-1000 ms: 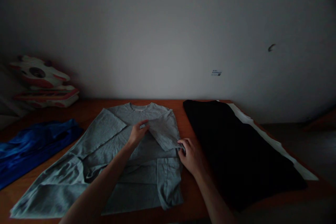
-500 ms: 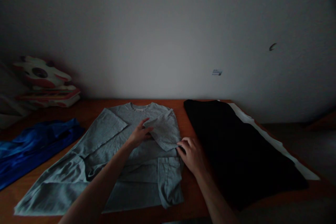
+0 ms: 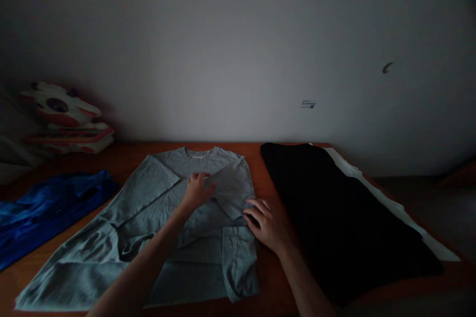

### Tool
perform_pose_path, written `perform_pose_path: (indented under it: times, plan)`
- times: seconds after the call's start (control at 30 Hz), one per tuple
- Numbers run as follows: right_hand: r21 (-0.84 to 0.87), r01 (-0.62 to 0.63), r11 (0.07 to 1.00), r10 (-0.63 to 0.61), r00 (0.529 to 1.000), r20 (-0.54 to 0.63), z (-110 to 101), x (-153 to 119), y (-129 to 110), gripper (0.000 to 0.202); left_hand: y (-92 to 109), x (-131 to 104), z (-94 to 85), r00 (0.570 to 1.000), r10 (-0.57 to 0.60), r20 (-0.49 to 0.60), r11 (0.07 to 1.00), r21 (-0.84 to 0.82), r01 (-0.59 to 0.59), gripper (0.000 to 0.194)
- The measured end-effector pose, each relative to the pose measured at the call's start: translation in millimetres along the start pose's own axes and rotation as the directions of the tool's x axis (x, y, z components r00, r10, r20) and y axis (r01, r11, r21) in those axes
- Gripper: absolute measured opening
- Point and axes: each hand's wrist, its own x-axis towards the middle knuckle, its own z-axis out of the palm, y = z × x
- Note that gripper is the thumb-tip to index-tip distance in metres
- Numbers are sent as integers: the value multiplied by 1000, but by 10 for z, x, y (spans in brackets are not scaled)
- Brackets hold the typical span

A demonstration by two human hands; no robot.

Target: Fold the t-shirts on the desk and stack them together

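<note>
Grey sweatshirt flat on table, centre. Left hand lies open, palm down on the folded sleeve; right hand, at four o'clock of it, fingers spread, pins the sleeve's edge. Risk — the fold could spring open or skew if either palm lifts; black garment lies close at three o'clock

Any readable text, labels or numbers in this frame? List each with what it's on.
Nothing here can be read.
Small sticker on the wall: dark printed lines, too small and blurred to read.
Red-and-white item at the far left: markings only, no legible text.
Grey sweatshirt, black garment, blue cloth: no print visible.
</note>
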Motion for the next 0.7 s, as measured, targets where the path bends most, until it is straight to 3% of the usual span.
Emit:
perform_pose_path:
  times: [0.07, 0.13, 0.27, 0.4, 0.57, 0.7]
  plan:
    - [22, -19, 1000, 19, 1000, 7, -3, 7, 2, 23, 97, 107, 139, 979, 206, -4, 930, 311, -195, 32]
    - [27, -55, 998, 56, 998, -7, 1, 7, 9, 26, 240, 269, 350, 949, 305, 84, 803, 512, -303, 31]
    - [28, -89, 996, 90, 995, -39, 32, -8, 39, 31, 547, 678, 818, 953, 240, 184, 747, 592, -302, 37]
    - [24, -89, 996, 91, 993, -70, 76, -23, 73, 31, 735, 1049, 1151, 966, 139, 219, 715, 653, -251, 57]
    - [23, -50, 998, 52, 993, -109, 113, -32, 98, 27, 770, 1360, 1365, 961, 15, 275, 705, 679, -205, 39]
    - [20, -61, 998, 63, 991, -122, 123, -29, 96, 26, 678, 1410, 1404, 957, 58, 285, 702, 670, -242, 39]
